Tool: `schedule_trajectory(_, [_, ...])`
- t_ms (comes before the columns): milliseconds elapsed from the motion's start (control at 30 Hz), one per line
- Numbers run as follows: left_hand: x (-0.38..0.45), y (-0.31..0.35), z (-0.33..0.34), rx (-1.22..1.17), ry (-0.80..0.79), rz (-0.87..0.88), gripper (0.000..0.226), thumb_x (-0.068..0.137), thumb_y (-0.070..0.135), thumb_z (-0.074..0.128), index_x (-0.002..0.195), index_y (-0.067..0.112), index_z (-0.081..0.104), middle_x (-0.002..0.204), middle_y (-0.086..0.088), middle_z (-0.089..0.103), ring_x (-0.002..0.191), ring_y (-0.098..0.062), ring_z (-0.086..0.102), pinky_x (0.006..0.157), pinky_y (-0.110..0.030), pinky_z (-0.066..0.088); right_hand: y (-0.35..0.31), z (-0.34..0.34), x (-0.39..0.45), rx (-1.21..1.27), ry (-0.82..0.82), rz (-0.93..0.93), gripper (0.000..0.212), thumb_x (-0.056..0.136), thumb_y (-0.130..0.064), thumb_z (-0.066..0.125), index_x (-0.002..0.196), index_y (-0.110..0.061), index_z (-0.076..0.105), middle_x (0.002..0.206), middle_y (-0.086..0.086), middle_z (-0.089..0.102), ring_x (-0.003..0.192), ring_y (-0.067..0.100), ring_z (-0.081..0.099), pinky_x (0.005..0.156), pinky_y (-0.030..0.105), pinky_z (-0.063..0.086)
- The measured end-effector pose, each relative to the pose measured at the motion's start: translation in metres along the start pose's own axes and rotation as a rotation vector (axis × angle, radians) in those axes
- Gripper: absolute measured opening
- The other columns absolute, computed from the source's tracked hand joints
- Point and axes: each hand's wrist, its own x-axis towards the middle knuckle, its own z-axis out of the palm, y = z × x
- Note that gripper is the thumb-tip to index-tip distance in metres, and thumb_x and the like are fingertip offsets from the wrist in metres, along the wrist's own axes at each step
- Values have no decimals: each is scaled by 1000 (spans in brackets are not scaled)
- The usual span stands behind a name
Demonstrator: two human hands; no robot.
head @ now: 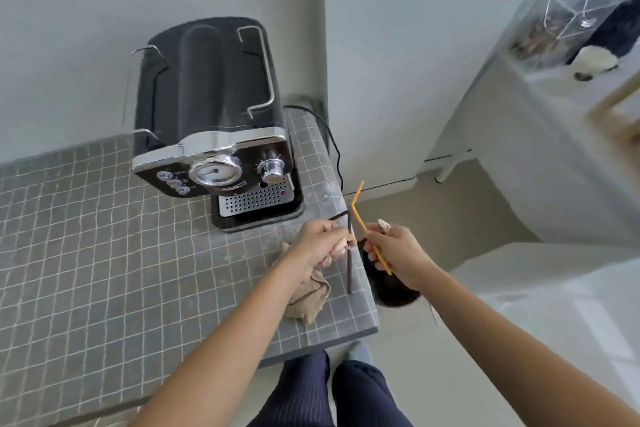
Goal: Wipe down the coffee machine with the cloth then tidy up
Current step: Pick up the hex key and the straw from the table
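Note:
The black and chrome coffee machine [211, 121] stands at the back right corner of the grey tiled counter [104, 253]. A crumpled beige cloth [308, 295] lies on the counter near the right edge, under my left forearm. My left hand [320, 241] pinches a dark bent straw [349, 253] that hangs down above the counter edge. My right hand [398, 253] is just past the edge and grips a yellow bent straw [367, 229], over a dark round bin [394, 291] on the floor. A small pale scrap shows at my right fingertips.
The machine's black cord [332, 146] runs down the wall behind the counter corner. A white table [540, 135] with clear plastic packs and dark items stands at the right. Something white and covered [554, 305] sits lower right. My legs are below the counter edge.

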Motion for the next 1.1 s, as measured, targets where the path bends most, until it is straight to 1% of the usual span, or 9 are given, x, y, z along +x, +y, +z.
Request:
schedule_trajectory(200, [73,7,96,129,-137,-233,7,82,12,63,75,13,64,69,-9,58,44,-12,39,37,-13,21,42,-72,34,292,131,285,11,95,-1,53,101,1,62,64,9,57,52,17,55,47,22,48])
schedule_trajectory(333, [111,-20,129,132,-126,-475,18,91,22,57,74,15,57,64,-4,52,45,-11,43,34,-8,23,74,-98,63,385,185,395,3,92,1,58,94,1,60,77,15,59,66,22,60,52,28,57])
schedule_trajectory(433, [132,-33,143,87,-140,-579,28,95,33,52,77,13,57,68,-4,56,50,-10,52,37,-13,33,92,-109,84,454,189,432,15,91,0,58,106,2,58,88,18,57,76,25,60,55,33,59])
schedule_trajectory(500, [144,-39,150,45,-173,-621,30,96,37,50,82,13,60,75,-6,60,62,-14,56,48,-23,46,99,-115,92,455,139,457,14,95,-9,56,106,0,57,90,17,55,80,29,61,64,41,58])
schedule_trajectory(600, [154,-43,156,-19,-208,-638,29,99,37,46,92,13,62,98,-10,61,81,-22,59,79,-41,56,102,-123,100,451,113,487,17,98,-20,55,106,-5,60,99,14,59,91,34,61,75,45,55])
schedule_trajectory(733, [155,-41,154,-24,-141,-609,23,100,31,46,106,11,55,136,-14,42,121,-35,50,87,-51,52,105,-133,108,461,221,517,46,97,-14,57,139,-5,44,139,20,41,128,48,44,96,55,48])
schedule_trajectory(867, [153,-40,148,-45,-119,-579,45,100,31,46,137,8,41,142,-13,45,123,-33,51,94,-51,50,101,-135,105,466,273,500,43,99,-12,51,141,-2,42,146,22,40,129,44,46,96,51,48])
schedule_trajectory(1000, [142,-28,137,-55,-118,-526,50,100,31,46,143,8,37,142,-14,47,122,-32,53,92,-46,50,83,-129,95,431,274,459,38,100,-12,51,135,0,48,140,21,48,123,40,54,85,40,51])
schedule_trajectory(1100, [130,-15,123,-75,-116,-479,49,100,32,45,143,8,38,142,-13,48,123,-32,53,96,-45,47,64,-117,88,402,245,412,37,100,-10,51,134,1,49,138,22,51,118,39,57,92,42,52])
